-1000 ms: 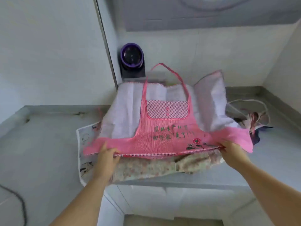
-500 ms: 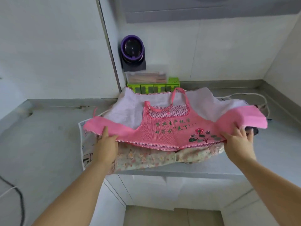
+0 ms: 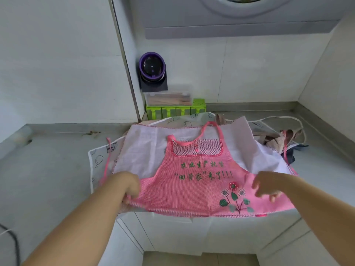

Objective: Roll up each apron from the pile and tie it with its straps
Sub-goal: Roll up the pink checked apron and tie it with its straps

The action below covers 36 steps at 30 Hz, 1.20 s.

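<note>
A pink apron with green writing, a flower print and a checked chest pocket lies spread on the counter, its white lining showing at both sides and its near hem hanging over the counter's front edge. My left hand grips the near left hem with curled fingers. My right hand rests on the cloth at the right, fingers curled down; whether it pinches the fabric is unclear. A thin pink strap trails at the left. Under it lies a white apron with line drawings.
More aprons with white cords are heaped at the back right. A green rack, a clear box and a purple-ringed device stand by the back wall. The grey counter extends left; a black cable is at the lower left.
The apron came down from being held up and now lies flat, pulled toward me so its hem overhangs the counter edge and hides the floral apron below. Both hands moved nearer.
</note>
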Available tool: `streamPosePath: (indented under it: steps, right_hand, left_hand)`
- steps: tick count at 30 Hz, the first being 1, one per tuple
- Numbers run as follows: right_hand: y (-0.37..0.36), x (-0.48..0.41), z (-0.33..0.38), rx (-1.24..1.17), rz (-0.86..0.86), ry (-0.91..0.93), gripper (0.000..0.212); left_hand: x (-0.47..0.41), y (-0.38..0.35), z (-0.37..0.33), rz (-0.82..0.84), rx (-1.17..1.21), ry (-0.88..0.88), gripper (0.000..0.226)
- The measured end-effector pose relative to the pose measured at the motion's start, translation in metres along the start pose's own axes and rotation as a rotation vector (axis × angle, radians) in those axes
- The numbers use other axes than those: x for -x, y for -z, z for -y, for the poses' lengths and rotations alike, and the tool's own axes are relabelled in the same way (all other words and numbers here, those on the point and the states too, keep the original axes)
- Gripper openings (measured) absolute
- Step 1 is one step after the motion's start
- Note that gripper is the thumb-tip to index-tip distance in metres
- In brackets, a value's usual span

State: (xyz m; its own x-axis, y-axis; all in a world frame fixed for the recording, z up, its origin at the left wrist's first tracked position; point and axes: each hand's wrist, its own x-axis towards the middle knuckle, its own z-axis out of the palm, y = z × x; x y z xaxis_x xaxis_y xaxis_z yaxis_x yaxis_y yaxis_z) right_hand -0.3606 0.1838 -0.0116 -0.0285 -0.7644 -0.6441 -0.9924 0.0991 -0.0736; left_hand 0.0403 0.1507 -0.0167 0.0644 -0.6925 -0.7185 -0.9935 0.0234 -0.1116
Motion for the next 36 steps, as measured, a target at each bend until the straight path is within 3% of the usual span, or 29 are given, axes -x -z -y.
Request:
streamPosePath:
  steps: [5,11,20,24,28,36]
  right_hand:
    - [0.000,-0.032,0.042,0.018,-0.164,0.276,0.027]
    - [0.013,-0.077,0.092,0.014,-0.286,0.413,0.035]
    - [0.064,-0.177,0.150,0.178,-0.202,0.471,0.055]
    - [0.119,-0.224,0.163,0.086,-0.255,0.442,0.062]
    - [0.171,-0.246,0.172,-0.135,-0.454,0.419,0.057]
    - [0.144,-0.216,0.166,-0.209,-0.486,0.420,0.036]
  left_hand:
    - [-0.031,-0.002,-0.022,-0.297,0.200,-0.197,0.043]
    - [-0.058,-0.004,-0.050,-0.575,0.233,-0.390,0.042]
    - [-0.108,0.000,-0.057,-0.527,0.154,-0.463,0.055]
    - [-0.119,0.007,-0.054,-0.526,0.163,-0.490,0.060]
    - [-0.123,0.016,-0.052,-0.479,0.193,-0.519,0.068]
    - [-0.130,0.029,-0.054,-0.376,0.192,-0.517,0.079]
